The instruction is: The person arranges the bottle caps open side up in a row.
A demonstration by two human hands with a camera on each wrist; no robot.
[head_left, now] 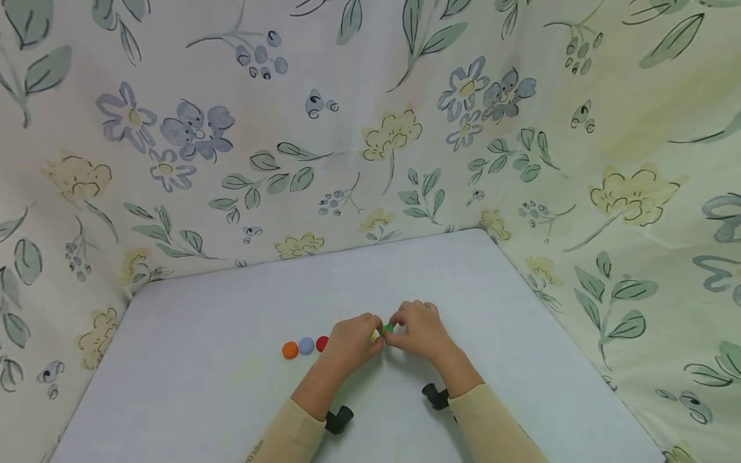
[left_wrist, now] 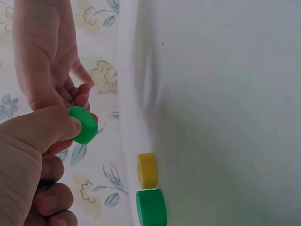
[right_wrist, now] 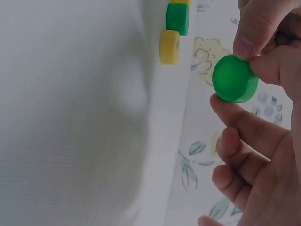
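Both hands meet over the white table around a green bottle cap [right_wrist: 231, 77], held up off the surface. My left hand [head_left: 352, 344] pinches it with thumb and index finger, the thumb lying on its face in the left wrist view. My right hand [head_left: 419, 329] also pinches it, thumb on one side and index fingertip on the other; its remaining fingers are loosely bent. Below the hands, a yellow cap [left_wrist: 147, 170] sits at the end of a row beside another green cap [left_wrist: 152, 207]. Part of the row is hidden behind the left hand in the head view.
Farther left in the row lie an orange cap [head_left: 290, 350], a light blue cap [head_left: 306, 345] and a red cap [head_left: 321, 343]. A floral cloth [head_left: 347, 193] rises behind and beside the white table [head_left: 220, 399]. Black camera mounts [head_left: 339, 420] stick out at both wrists.
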